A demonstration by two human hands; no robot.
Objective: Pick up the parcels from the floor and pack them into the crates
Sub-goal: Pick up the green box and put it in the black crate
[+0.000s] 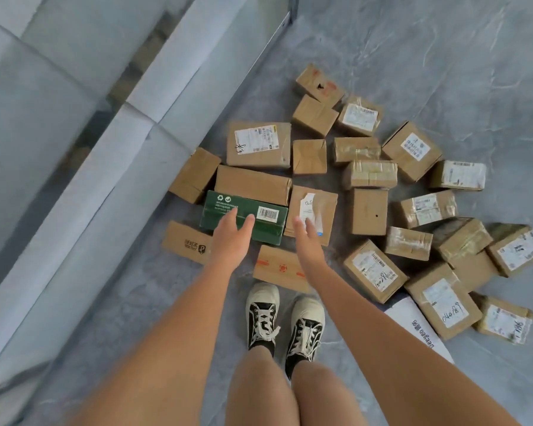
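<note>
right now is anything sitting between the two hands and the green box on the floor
Nothing visible does. The left hand and right hand reach down with straight fingers over the green cardboard box, whose top face is bare. Brown cardboard parcels lie close against its sides, which may crowd the fingers there.

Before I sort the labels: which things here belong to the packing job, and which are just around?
Job: green box, brown parcels on the floor, left hand, right hand, both open.
Just around: grey shelving, shoes, white sheet.
</note>
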